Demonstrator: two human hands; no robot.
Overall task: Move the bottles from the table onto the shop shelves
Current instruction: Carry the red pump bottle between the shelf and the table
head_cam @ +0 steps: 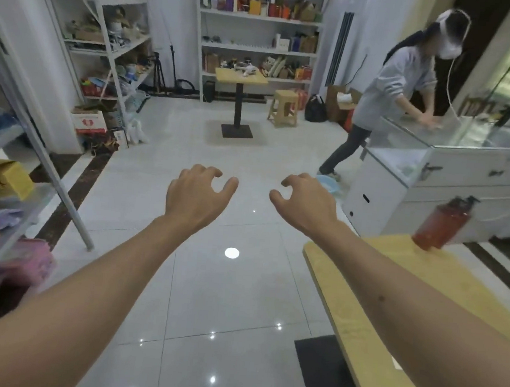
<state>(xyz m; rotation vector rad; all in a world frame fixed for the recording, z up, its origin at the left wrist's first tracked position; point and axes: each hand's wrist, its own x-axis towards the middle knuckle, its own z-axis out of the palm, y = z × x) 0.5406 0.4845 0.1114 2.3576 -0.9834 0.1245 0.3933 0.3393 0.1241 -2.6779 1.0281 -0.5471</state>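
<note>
While both hands (199, 196) (304, 202) hang loosely curled, gripping nothing, the red bottle (440, 223) stands well right.

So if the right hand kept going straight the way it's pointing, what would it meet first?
Probably nothing close. The right hand holds nothing and points out over bare floor tiles; the red bottle stands off to its right on the wooden table. Depth is unclear.

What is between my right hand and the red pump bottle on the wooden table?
Nothing stands between the right hand and the red pump bottle in the head view; only the white cabinet shows behind that gap.
</note>
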